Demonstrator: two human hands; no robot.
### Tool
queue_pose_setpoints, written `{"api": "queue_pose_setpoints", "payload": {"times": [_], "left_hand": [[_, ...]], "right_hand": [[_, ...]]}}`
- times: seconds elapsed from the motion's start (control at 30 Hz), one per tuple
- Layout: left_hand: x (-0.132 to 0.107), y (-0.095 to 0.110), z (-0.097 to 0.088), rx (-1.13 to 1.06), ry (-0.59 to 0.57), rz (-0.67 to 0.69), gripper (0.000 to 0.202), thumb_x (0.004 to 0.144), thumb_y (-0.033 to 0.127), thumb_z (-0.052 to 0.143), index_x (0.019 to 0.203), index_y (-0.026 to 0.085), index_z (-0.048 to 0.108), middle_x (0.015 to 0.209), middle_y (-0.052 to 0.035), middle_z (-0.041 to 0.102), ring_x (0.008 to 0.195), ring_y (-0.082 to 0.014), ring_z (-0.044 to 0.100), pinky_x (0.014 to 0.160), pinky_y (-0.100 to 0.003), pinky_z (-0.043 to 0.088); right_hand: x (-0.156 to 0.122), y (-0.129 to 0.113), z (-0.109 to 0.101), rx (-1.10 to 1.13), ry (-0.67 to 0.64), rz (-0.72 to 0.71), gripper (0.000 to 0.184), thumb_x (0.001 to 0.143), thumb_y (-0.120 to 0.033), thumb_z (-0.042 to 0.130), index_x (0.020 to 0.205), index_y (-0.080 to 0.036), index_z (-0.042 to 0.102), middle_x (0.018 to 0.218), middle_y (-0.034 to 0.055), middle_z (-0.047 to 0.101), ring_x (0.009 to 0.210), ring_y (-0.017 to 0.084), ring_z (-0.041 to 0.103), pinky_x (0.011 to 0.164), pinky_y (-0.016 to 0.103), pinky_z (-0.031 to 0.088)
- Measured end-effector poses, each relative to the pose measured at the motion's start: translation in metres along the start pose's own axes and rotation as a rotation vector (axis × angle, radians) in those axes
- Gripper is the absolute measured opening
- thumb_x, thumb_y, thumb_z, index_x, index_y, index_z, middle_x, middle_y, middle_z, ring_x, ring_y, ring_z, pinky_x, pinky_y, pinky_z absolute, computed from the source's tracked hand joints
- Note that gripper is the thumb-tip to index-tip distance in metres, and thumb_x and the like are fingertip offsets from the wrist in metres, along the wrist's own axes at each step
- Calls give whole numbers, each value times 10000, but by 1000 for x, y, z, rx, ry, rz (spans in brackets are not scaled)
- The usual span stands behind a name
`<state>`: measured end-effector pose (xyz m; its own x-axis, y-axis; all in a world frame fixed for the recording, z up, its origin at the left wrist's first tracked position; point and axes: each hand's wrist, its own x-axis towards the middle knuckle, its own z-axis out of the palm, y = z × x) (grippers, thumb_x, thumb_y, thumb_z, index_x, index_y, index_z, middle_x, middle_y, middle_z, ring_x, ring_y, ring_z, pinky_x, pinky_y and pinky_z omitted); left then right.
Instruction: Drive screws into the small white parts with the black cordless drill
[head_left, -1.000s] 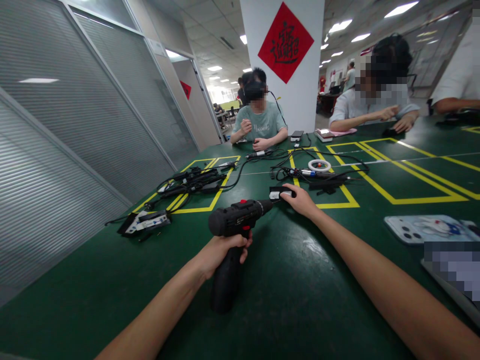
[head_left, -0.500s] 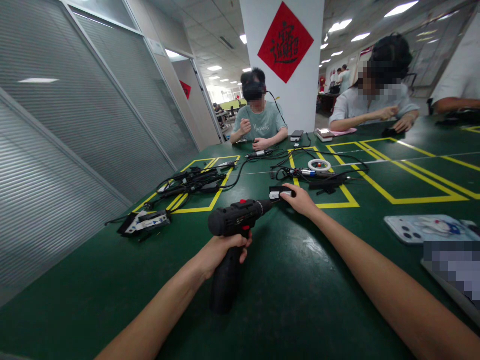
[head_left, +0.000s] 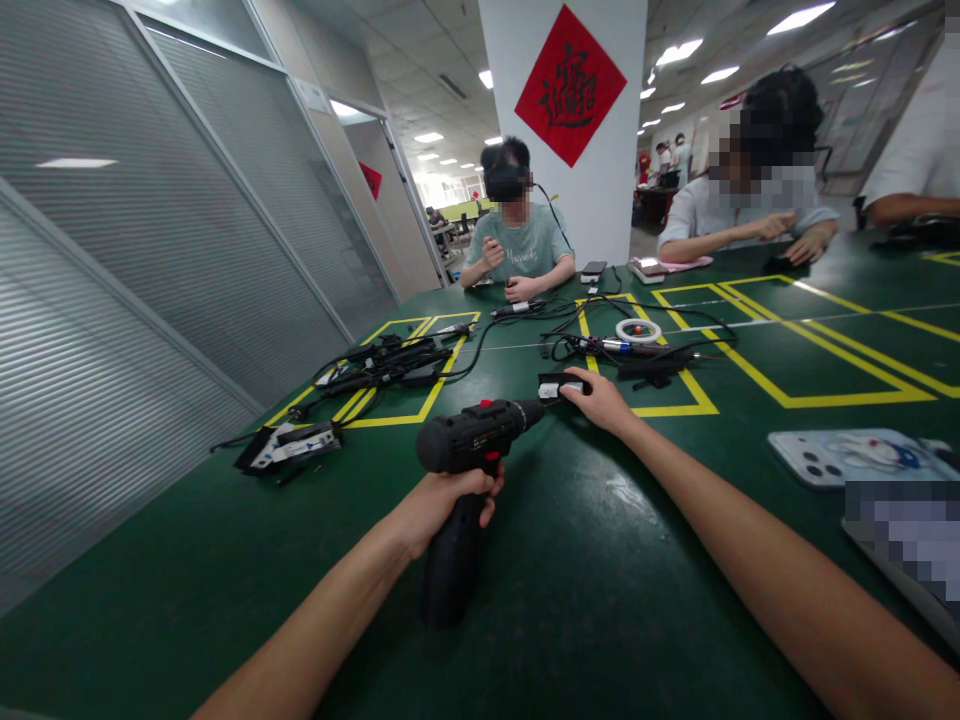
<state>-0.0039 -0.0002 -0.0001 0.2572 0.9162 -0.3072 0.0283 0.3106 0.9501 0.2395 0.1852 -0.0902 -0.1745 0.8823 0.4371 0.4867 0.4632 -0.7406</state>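
My left hand [head_left: 457, 500] is wrapped round the grip of a black cordless drill [head_left: 472, 440] with red buttons. The drill points forward and to the right, and its bit meets or nearly meets a small black piece with a white label [head_left: 551, 388]; actual contact I cannot make out. My right hand [head_left: 600, 400] pinches that labelled piece at its right end, just above the green table. Thumb and fingers are closed on it, and part of the piece is hidden behind them.
Tangled black cables [head_left: 397, 360] lie at left, near black and white parts [head_left: 289, 445]. Beyond my right hand are a screwdriver-like tool [head_left: 637, 348] and a white tape ring [head_left: 638, 331]. A phone [head_left: 862, 458] lies at right. Two people [head_left: 521, 240] [head_left: 750, 210] sit across the green table [head_left: 600, 600].
Both my hands, the drill and the labelled piece keep practically the same position. The seated person at right has turned the head slightly.
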Motion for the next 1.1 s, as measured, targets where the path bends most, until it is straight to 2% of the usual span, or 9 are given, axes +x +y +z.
{"api": "queue_pose_setpoints", "payload": {"times": [1.1], "left_hand": [[0, 1, 1, -36, 21, -13, 196, 737, 194, 584, 915, 114, 584, 780, -22, 558, 516, -99, 534, 524, -239, 380]], "right_hand": [[-1, -3, -1, 0, 5, -2, 408, 835, -393, 598, 1199, -210, 634, 1195, 80, 647, 1095, 229, 600, 982, 361, 441]]}}
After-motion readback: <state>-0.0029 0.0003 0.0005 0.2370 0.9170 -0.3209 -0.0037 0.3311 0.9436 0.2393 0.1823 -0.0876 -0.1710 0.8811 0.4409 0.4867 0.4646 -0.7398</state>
